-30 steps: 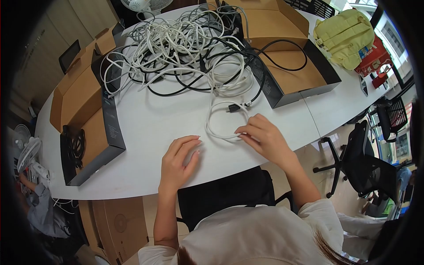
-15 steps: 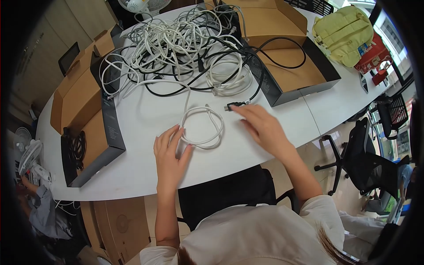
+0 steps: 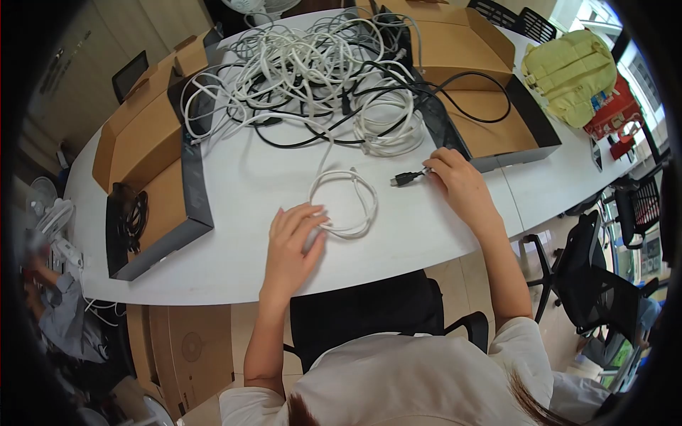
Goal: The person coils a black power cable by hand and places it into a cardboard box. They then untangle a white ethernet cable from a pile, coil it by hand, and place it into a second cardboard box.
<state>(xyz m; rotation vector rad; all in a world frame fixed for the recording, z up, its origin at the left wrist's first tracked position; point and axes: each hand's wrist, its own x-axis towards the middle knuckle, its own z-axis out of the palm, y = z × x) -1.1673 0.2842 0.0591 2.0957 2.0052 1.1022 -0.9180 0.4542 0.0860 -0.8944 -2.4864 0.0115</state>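
Observation:
Near the table's front edge, a white cable (image 3: 369, 221) lies in a loose coil. My left hand (image 3: 290, 245) rests at the coil's lower left, with its fingertips on the cable and its thumb apart from the fingers. Farther right, the fingers of my right hand (image 3: 462, 186) are closed on a black cable just behind its black plug (image 3: 406, 179), which points left. Behind both hands lies a large tangle of white, grey and black cables (image 3: 298, 64). A bundled white cable (image 3: 387, 135) sits at the tangle's front right.
Open cardboard-lined black boxes stand on the left (image 3: 200, 213) and right (image 3: 522, 157) of the white table (image 3: 249, 248). The left box holds a black cable (image 3: 135, 220). A yellow backpack (image 3: 575, 71) is at the back right. Another person's sleeve (image 3: 67, 319) shows at far left.
The view has shifted, so the table appears farther right. My right hand has closed on the black cable behind its plug. My left fingertips have moved onto the white coil's lower left.

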